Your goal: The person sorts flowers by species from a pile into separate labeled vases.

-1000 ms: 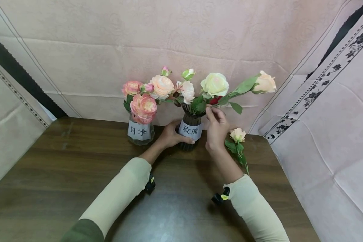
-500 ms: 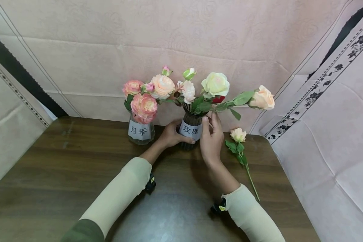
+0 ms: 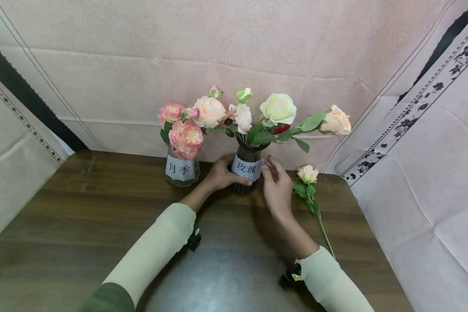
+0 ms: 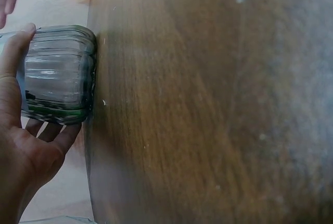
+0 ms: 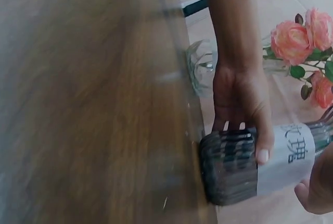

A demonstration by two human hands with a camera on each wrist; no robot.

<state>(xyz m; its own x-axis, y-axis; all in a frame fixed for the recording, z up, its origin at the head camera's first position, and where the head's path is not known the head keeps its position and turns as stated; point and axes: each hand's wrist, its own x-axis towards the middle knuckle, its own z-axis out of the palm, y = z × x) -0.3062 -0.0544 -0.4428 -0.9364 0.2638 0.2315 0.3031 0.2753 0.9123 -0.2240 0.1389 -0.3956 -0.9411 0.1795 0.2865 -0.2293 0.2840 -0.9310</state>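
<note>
My left hand (image 3: pixel 221 174) grips a dark ribbed glass vase (image 3: pixel 248 154) low on its left side, thumb across the front. The vase stands upright and bears a white paper label (image 3: pixel 246 169) with Chinese characters. A cream-white rose (image 3: pixel 278 108) rises from it, and a peach rose (image 3: pixel 336 120) leans far out to the right. Beside the label's right edge is my right hand (image 3: pixel 277 190), its fingers loosely bent and holding nothing; whether they touch the paper I cannot tell. The right wrist view shows the left thumb and fingers around the vase (image 5: pixel 229 166).
Left of the dark vase stands a clear glass vase (image 3: pixel 191 174) with a label and several pink and peach blooms (image 3: pixel 186 139). A single peach rose (image 3: pixel 307 174) lies on the brown wooden table (image 3: pixel 101 225) at the right. Pale cloth (image 3: pixel 140 86) hangs behind.
My right hand has let go of the peach rose's stem and moved down beside the label. The rose's bloom has dropped and shifted slightly left. My left hand has stayed on the vase.
</note>
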